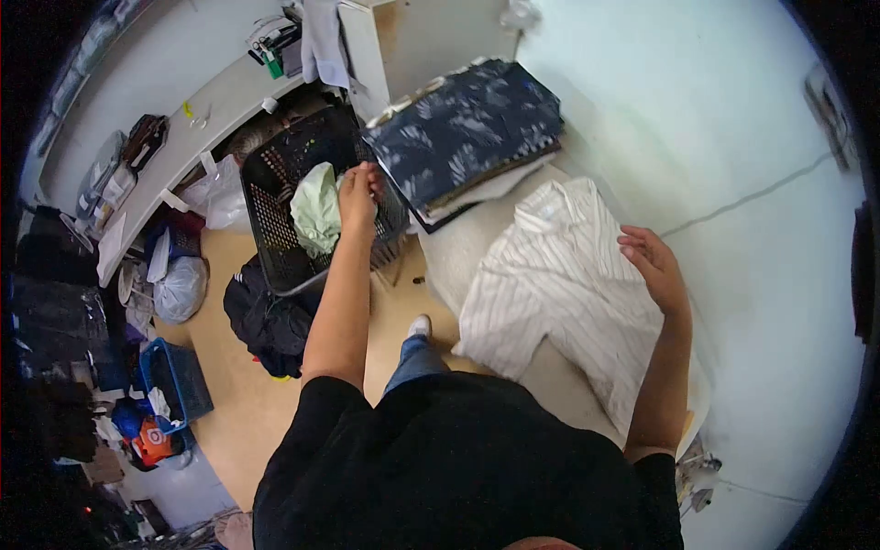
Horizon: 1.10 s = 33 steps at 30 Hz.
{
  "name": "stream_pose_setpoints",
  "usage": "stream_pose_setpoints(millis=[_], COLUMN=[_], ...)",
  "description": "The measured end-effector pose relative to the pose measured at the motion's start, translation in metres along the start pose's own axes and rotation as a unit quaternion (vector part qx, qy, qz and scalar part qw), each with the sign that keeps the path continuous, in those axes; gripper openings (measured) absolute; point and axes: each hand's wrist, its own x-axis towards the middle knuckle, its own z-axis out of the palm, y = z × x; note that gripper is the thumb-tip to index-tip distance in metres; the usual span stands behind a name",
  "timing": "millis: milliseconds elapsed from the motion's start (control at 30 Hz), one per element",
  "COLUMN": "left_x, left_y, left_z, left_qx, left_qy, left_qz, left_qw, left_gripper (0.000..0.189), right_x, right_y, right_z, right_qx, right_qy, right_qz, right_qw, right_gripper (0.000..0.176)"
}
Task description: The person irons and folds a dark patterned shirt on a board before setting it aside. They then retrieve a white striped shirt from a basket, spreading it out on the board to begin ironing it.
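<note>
My left hand [358, 197] is over the black plastic basket [266, 197], its fingers loosely curled and a little apart. Right beside it, a crumpled light green cloth [316, 213] lies in the basket; my wrist overlaps its edge, and I see no clear grip on it. My right hand [654, 264] is open, fingers apart, at the right side of a white striped shirt [559, 275]. The shirt is spread on a pale padded board [570, 380], collar away from me. Whether my right fingertips touch the fabric is hard to tell.
Beyond the shirt lies a stack of folded dark patterned fabric [467, 128]. Dark clothes [266, 316] lie on the floor beside the basket. Further left are a blue crate [179, 385], a plastic bag [181, 289] and a long shelf [197, 137]. A white wall [733, 119] rises at right.
</note>
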Motion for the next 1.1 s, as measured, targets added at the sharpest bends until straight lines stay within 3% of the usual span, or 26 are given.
stream_pose_setpoints(millis=[133, 267, 367, 433, 567, 700, 767, 833, 933, 1033, 1100], left_x=[0.04, 0.077, 0.095, 0.097, 0.114, 0.116, 0.111, 0.111, 0.111, 0.11, 0.11], left_y=[0.006, 0.017, 0.024, 0.036, 0.021, 0.019, 0.036, 0.036, 0.034, 0.032, 0.037], left_z=[-0.01, -0.016, -0.02, -0.015, -0.023, -0.022, -0.017, -0.017, -0.019, -0.02, -0.019], left_qx=[-0.061, -0.039, 0.034, 0.097, 0.121, 0.076, 0.083, 0.099, 0.107, 0.082, 0.094], left_qy=[-0.026, -0.016, -0.065, -0.101, -0.185, -0.19, -0.179, -0.173, -0.179, -0.175, -0.178], left_qz=[0.003, 0.017, -0.012, -0.048, -0.006, -0.002, 0.012, 0.035, 0.066, 0.057, 0.062], left_qw=[0.998, 0.999, 0.997, 0.989, 0.975, 0.979, 0.98, 0.979, 0.976, 0.98, 0.978], left_gripper=[0.023, 0.027, 0.031, 0.033, 0.022, 0.006, 0.009, 0.008, 0.009, 0.009, 0.009], right_x=[0.114, 0.234, 0.309, 0.342, 0.368, 0.376, 0.384, 0.398, 0.404, 0.416, 0.425], right_y=[-0.023, -0.062, -0.061, -0.058, -0.063, -0.075, -0.072, -0.066, -0.079, -0.081, -0.08], right_z=[0.031, 0.066, 0.09, 0.1, 0.109, 0.108, 0.104, 0.104, 0.106, 0.11, 0.106], right_qx=[0.022, -0.02, -0.039, -0.128, -0.204, -0.162, -0.153, -0.198, -0.258, -0.31, -0.301], right_qy=[0.025, 0.072, 0.097, 0.107, 0.104, 0.091, 0.074, 0.091, 0.028, 0.009, -0.013], right_qz=[-0.078, -0.126, -0.106, -0.071, -0.014, 0.036, 0.051, -0.108, -0.171, -0.089, -0.088], right_qw=[0.996, 0.989, 0.989, 0.983, 0.973, 0.982, 0.984, 0.97, 0.95, 0.946, 0.949], right_gripper=[0.033, 0.031, 0.04, 0.055, 0.068, 0.066, 0.063, 0.049, 0.039, 0.036, 0.038])
